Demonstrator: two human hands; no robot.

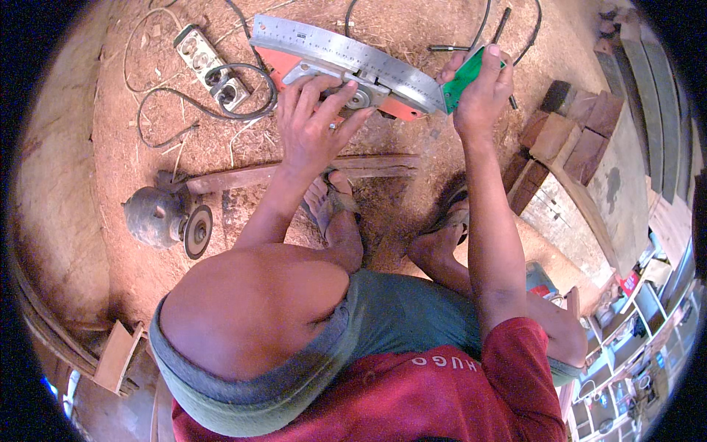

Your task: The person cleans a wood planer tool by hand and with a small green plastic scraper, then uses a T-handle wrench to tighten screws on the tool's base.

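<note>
A sawdust-strewn floor (401, 144) spreads around the person's feet, and ahead of them the steel square (346, 55) lies lengthwise along the far side of an orange-and-metal tool (375, 94). Whether blade and tool touch along the whole length cannot be told. The step in hand appears to be setting the square against the tool; the next move likely calls for keeping the tool steady while the square's angle is adjusted. The right hand (480, 104) has a closed grip on the square's green handle (464, 79), thumb along its upper end. The left hand (308, 121) has a loose, part-open grip: fingers spread over the tool's metal plate, thumb well apart, seemingly steadying it. A round metal fitting (358, 99) shows between thumb and fingers.
</note>
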